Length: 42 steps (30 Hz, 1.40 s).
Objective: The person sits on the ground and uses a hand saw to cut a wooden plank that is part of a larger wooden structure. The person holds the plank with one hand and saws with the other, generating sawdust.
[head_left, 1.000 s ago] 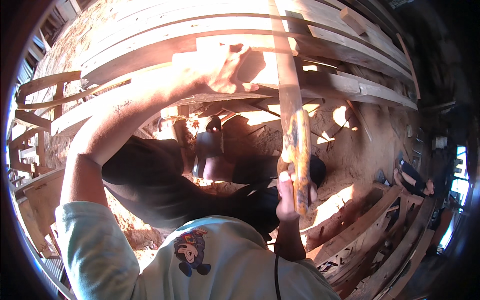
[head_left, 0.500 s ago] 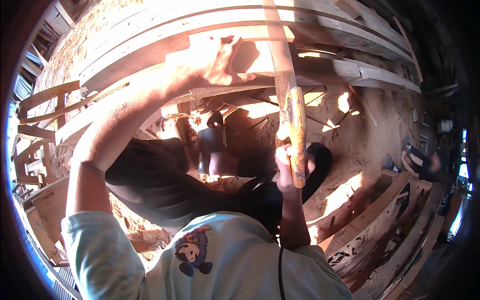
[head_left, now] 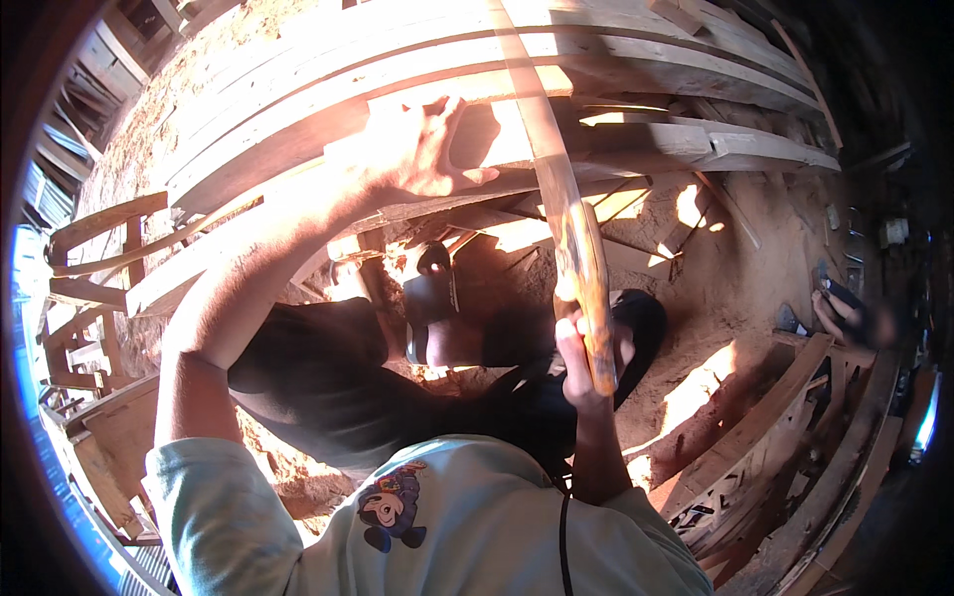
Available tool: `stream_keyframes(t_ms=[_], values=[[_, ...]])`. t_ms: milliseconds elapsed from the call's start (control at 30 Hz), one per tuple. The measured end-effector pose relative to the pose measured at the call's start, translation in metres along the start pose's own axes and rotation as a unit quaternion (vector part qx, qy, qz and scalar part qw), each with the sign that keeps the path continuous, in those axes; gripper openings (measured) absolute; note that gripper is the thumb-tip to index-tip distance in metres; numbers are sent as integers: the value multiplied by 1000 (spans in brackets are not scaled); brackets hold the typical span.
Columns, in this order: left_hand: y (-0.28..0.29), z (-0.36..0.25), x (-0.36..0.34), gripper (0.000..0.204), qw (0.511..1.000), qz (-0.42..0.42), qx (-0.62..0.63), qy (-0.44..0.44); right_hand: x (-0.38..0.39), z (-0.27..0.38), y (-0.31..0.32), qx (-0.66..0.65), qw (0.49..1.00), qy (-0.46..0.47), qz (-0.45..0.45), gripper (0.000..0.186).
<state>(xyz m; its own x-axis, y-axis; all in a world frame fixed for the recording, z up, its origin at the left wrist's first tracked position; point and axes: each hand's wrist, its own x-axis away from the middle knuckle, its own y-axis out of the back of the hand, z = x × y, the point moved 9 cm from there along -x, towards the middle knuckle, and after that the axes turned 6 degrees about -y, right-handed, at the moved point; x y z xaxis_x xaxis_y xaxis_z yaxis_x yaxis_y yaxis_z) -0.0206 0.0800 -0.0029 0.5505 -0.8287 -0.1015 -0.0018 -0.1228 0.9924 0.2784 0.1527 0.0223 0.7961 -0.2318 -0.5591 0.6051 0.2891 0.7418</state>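
Handsaw (head_left: 558, 189): right of centre, near upright in the frame with a slight lean to the left; handle (head_left: 594, 298) mottled orange and brown; blade (head_left: 535, 114) running to the top edge.
Right hand (head_left: 577, 370): wrapped around the lower handle, thumb showing along the left side, most fingers hidden behind.
Left hand (head_left: 427, 149): at upper centre, spread wide on the pale board (head_left: 509, 129), fingertips toward the top, thumb pointing right, near the blade but apart from it.
Pale board: at upper centre, strongly sunlit, crossed by the blade near the right end; cannot tell how far cut into.
Long beams (head_left: 636, 55): lying side by side across the top of the frame, bent by the lens; small wooden block (head_left: 676, 15) on top at upper right.
Legs (head_left: 328, 397): clad in dark cloth, folded across the centre; dark sandal (head_left: 429, 298) just below the pale board.
Shirt (head_left: 477, 517): pale, at bottom centre, printed with a cartoon figure, dark cord (head_left: 564, 536) hanging down the front.
Left edge: wooden frame (head_left: 109, 219) of slats.
Lower right: more timber (head_left: 755, 427), angled.
Right edge: another person (head_left: 830, 308), small and partly in shadow.
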Motion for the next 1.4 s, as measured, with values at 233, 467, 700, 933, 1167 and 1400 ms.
stream_keyframes(t_ms=[233,467,700,933,1167,1400], values=[[5,3,20,107,971,-199,-94,-91,88,-26,17,-160,981,-111,16,21],[16,-6,3,103,999,16,-28,5,0,4,-12,45,997,45,-46,27],[2,2,19,106,980,-167,-61,-88,70,-47,-1,-381,895,-230,12,13],[8,-12,1,111,997,14,-80,15,0,-24,-20,-26,999,-28,-14,10],[2,27,30,109,999,-45,-8,27,95,-56,12,-296,929,-223,11,7],[8,-9,-1,110,999,50,-11,12,-4,-30,-8,-181,976,-121,16,8]])
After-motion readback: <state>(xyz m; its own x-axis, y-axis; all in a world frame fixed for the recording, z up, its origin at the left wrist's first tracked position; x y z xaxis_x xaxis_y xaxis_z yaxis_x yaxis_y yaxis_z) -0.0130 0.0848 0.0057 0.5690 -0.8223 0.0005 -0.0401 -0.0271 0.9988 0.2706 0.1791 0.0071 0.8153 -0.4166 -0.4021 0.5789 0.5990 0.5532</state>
